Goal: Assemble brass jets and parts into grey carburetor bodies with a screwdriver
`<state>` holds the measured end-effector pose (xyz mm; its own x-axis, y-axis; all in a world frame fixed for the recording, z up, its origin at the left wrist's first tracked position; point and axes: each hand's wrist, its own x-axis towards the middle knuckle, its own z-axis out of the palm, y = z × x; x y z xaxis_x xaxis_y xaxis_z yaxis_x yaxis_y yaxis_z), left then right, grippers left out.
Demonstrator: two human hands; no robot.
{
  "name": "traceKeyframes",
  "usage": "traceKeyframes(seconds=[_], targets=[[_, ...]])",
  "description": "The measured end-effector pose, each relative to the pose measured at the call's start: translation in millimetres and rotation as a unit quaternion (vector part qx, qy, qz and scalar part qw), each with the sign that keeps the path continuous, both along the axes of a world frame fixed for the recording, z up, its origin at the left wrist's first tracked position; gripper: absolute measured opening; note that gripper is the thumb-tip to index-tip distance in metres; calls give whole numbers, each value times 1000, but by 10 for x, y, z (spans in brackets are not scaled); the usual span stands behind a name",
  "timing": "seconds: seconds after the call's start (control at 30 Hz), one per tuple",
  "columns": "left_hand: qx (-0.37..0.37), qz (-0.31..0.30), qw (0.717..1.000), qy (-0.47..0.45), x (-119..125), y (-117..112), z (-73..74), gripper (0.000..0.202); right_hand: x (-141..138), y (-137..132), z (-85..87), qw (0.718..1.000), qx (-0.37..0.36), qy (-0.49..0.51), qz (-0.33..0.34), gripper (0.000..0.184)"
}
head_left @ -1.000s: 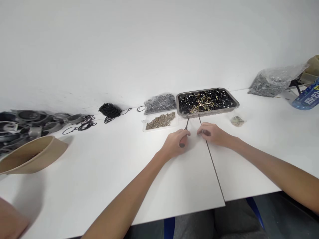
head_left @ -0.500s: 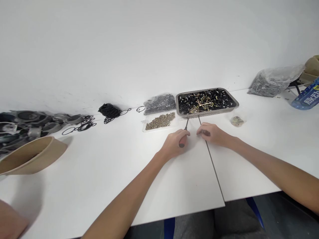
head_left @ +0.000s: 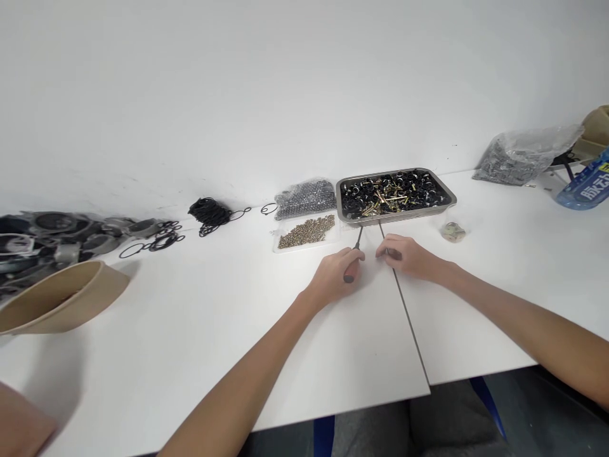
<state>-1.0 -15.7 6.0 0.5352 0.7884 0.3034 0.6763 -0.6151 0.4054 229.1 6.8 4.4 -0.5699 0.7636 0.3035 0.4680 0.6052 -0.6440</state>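
Observation:
My left hand point(head_left: 335, 275) rests on the white table point(head_left: 200, 343), fingers closed round the dark handle of a small screwdriver point(head_left: 354, 254) whose thin shaft points toward the metal tray point(head_left: 442, 202). My right hand point(head_left: 408, 256) lies just to its right, thumb and fingers pinched on a small dark part that I cannot make out. The tray, just beyond both hands, holds several black rings and brass screws.
Left of the tray lie a clear bag of brass pieces point(head_left: 307, 231) and a bag of grey balls point(head_left: 305, 197). Black O-rings point(head_left: 209, 213) and grey metal housings point(head_left: 52, 238) sit far left, near a brown paper bowl point(head_left: 57, 298). A bag of grey parts point(head_left: 526, 155) and a blue packet point(head_left: 583, 185) are far right.

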Motion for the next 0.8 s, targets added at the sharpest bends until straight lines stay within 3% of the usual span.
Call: traceKeyframes(seconds=[0.8], targets=[[-9, -3, 1000, -1, -5, 4, -1, 28, 3, 5, -6, 1000, 3, 0, 0, 23]])
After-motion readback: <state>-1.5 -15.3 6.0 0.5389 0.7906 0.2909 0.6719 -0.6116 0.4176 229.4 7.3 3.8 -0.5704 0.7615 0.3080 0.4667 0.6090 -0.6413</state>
